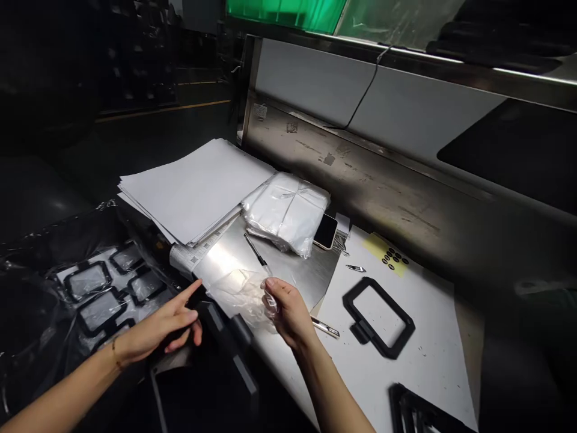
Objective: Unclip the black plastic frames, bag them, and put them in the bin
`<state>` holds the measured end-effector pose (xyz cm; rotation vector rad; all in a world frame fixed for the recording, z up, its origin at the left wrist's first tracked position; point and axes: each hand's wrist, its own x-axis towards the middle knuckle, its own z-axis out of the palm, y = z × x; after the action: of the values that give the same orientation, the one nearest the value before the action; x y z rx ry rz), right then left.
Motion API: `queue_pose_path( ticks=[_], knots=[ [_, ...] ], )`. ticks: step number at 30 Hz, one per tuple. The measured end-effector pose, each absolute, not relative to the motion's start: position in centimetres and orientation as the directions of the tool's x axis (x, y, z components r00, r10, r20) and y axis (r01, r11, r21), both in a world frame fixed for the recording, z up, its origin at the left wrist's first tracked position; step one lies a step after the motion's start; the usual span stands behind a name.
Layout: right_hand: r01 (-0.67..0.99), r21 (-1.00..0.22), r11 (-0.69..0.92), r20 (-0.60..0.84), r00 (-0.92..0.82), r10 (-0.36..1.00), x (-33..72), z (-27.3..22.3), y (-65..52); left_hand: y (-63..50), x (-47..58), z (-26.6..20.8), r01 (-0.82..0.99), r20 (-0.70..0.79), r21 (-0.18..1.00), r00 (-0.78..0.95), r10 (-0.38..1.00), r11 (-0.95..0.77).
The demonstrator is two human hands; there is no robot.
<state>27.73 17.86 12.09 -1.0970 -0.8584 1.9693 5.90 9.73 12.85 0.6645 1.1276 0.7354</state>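
Observation:
My right hand (288, 310) is closed on a crumpled transparent plastic bag (238, 294), which trails to the left over the metal tabletop. My left hand (164, 331) is empty, its index finger stretched out and the other fingers partly bent, just off the table's near edge. Below and between the hands are dark, bar-like parts (243, 373), too dim to name. To the right of my right hand, a black rectangular frame (399, 322) with a small tab lies on white paper. A box cutter (325, 328) lies beside my right wrist, partly hidden by it.
Bagged black frames (97, 282) fill a plastic-lined container at left. A paper stack (198, 186), a tied bundle of plastic bags (288, 207), a phone (325, 231) and a pen (255, 249) lie behind. Yellow paper (376, 245) bears small black ovals. More black frames (419, 409) lie front right.

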Motion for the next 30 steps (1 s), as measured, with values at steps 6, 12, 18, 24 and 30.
queue_pose_path(
  ticks=[6, 12, 18, 24, 30],
  knots=[
    [0.142, -0.94, -0.311, -0.319, -0.685, 0.654, 23.7, 15.7, 16.6, 9.6, 5.9, 11.2, -0.06, -0.555, 0.798, 0.312, 0.771, 0.599],
    [0.516, -0.675, 0.527, -0.125, -0.784, 0.608, 23.5, 14.1, 11.5, 5.7, 1.1, 10.2, -0.052, -0.621, 0.773, 0.139, 0.771, 0.632],
    [0.34, -0.738, 0.583, 0.128, -0.778, 0.615, 19.7, 10.0, 4.7, 3.4, -2.7, 9.2, -0.044, -0.621, 0.781, 0.05, 0.782, 0.623],
    [0.229, -0.851, 0.472, 0.096, -0.817, 0.569, 11.1, 11.5, 5.4, 2.9, -4.6, 8.3, -0.043, -0.568, 0.823, -0.066, 0.82, 0.567],
    [0.549, -0.468, 0.693, 0.243, -0.674, 0.698, 13.1, 8.3, 9.3, 2.0, -5.7, 7.8, -0.063, -0.616, 0.786, -0.166, 0.77, 0.615]
  ],
)
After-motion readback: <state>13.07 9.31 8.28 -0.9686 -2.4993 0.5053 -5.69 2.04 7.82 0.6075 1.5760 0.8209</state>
